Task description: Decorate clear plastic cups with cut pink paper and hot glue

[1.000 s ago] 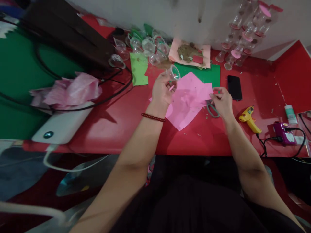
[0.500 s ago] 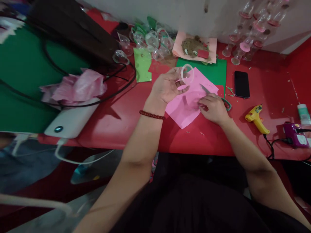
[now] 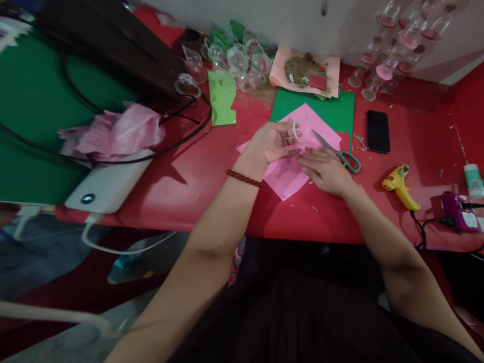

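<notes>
In the head view my left hand (image 3: 267, 142) is closed around a small clear plastic cup (image 3: 299, 130), tipped on its side with its rim toward the fingers. The cup is just above or on a pink paper sheet (image 3: 283, 182); I cannot tell whether it touches. My right hand (image 3: 325, 169) lies over the paper's right part with fingers stretched out toward the cup and nothing visibly held. Beside its knuckles are scissors (image 3: 348, 160) with grey-green handles, blades pointing up-left across the paper.
Behind lie a green sheet (image 3: 333, 108) and a pile of clear plastic cups (image 3: 238, 60). Joined cups (image 3: 383, 73) stand at the back right. A phone (image 3: 378, 131), a yellow glue gun (image 3: 401, 186) and a purple power adapter (image 3: 460, 210) sit rightward. A black cable (image 3: 181, 146) loops left.
My left hand has lowered the cup toward the paper and turned it sideways. The right hand's fingers have straightened and shifted slightly left, uncovering more of the scissors.
</notes>
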{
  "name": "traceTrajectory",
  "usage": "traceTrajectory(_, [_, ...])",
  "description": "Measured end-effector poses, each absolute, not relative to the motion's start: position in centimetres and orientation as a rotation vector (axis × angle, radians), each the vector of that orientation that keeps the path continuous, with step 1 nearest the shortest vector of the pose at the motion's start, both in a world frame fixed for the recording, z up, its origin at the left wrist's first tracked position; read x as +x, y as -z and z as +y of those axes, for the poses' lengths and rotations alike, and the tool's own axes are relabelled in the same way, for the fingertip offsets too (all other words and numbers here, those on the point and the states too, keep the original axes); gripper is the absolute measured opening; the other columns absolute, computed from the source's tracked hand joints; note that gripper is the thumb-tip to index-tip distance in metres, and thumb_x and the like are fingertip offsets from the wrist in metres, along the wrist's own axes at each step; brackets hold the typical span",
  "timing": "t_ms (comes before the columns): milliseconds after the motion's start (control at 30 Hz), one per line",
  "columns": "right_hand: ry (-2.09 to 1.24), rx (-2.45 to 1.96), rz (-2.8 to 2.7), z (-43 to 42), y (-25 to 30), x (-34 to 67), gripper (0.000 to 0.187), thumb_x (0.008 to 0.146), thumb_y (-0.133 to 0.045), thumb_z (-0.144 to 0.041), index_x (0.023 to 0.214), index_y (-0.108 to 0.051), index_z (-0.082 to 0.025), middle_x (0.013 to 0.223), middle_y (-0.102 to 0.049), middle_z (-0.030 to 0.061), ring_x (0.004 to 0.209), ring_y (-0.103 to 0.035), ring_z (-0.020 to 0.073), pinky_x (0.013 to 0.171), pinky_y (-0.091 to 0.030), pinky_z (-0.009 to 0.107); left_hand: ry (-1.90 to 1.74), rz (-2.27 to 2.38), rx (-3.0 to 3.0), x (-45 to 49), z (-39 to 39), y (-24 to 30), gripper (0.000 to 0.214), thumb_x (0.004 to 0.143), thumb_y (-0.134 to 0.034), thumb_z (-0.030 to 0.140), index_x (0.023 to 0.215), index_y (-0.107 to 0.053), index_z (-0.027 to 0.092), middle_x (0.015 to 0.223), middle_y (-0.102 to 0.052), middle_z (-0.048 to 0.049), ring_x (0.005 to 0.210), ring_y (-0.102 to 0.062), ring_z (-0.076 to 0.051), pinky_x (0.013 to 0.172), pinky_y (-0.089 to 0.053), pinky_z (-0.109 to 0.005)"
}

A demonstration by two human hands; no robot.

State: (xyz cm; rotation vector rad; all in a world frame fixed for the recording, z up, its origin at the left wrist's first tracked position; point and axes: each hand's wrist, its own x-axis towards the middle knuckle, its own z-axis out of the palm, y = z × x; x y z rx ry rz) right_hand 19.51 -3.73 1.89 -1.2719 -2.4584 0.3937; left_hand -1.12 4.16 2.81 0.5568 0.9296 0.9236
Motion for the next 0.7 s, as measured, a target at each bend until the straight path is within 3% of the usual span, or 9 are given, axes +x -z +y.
traceTrajectory(100, [-0.174,-1.491,-2.448,-3.9,-1.6,18.9,0.043,0.111,-0.048,-0.034,0.143,-0.073,-0.023,0.15,-0.072,0.0129,0.16,-0.046,0.0378,0.133,-0.02,0.074,-0.916,0.955,0.554,-1.2,3.9,-3.2,0.01,0.084,-0.076,0.025,0.09,-0.073,0.018,0.086,-0.073,-0.0077,0.083,-0.068,-0.022,0.098,-0.062,-0.051])
traceTrajectory(333, [-0.029,-1.697,-2.35,-4.0,-1.3,18.9,0.052,0.114,-0.036,-0.04,0.157,-0.061,-0.024,0.165,-0.059,0.0131,0.165,-0.035,0.0413,0.13,-0.007,0.081,-0.854,0.945,0.66,-1.8,4.6,-2.4,0.012,0.083,-0.076,0.031,0.089,-0.068,0.023,0.096,-0.076,-0.0096,0.103,-0.07,-0.028,0.098,-0.061,-0.051])
traceTrajectory(400, [0.005,-1.717,-2.311,-4.1,-1.6,19.3,0.049,0.112,-0.041,-0.039,0.153,-0.065,-0.024,0.166,-0.057,0.0133,0.164,-0.036,0.0429,0.13,-0.008,0.08,-0.871,0.945,0.745,-2.3,4.8,-2.4,0.015,0.083,-0.077,0.033,0.092,-0.069,0.024,0.1,-0.077,-0.0101,0.099,-0.07,-0.027,0.094,-0.062,-0.049])
traceTrajectory(500, [-0.082,-1.578,-2.412,-4.5,-2.0,20.0,0.039,0.11,-0.048,-0.036,0.134,-0.078,-0.029,0.149,-0.073,0.008,0.157,-0.047,0.0407,0.129,-0.017,0.075,-0.954,0.945,1.038,-3.1,4.4,-3.1,0.019,0.083,-0.077,0.033,0.1,-0.073,0.025,0.107,-0.078,-0.0084,0.096,-0.069,-0.023,0.09,-0.06,-0.043])
traceTrajectory(600, [-0.175,-1.493,-2.469,-4.9,-2.1,20.3,0.035,0.109,-0.05,-0.033,0.116,-0.084,-0.03,0.128,-0.083,0.0049,0.147,-0.057,0.039,0.126,-0.021,0.072,-1.008,0.992,1.444,-3.1,3.6,-4.0,0.026,0.082,-0.077,0.028,0.108,-0.075,0.024,0.117,-0.077,-0.0059,0.1,-0.067,-0.019,0.094,-0.057,-0.038])
traceTrajectory(700, [-0.197,-1.479,-2.444,-5.0,-2.0,20.5,0.032,0.107,-0.053,-0.03,0.11,-0.086,-0.028,0.125,-0.084,0.0052,0.141,-0.06,0.0377,0.123,-0.024,0.068,-0.9,0.994,1.761,-2.5,2.9,-4.1,0.031,0.077,-0.079,0.02,0.107,-0.078,0.022,0.117,-0.078,-0.0058,0.104,-0.067,-0.019,0.1,-0.054,-0.037])
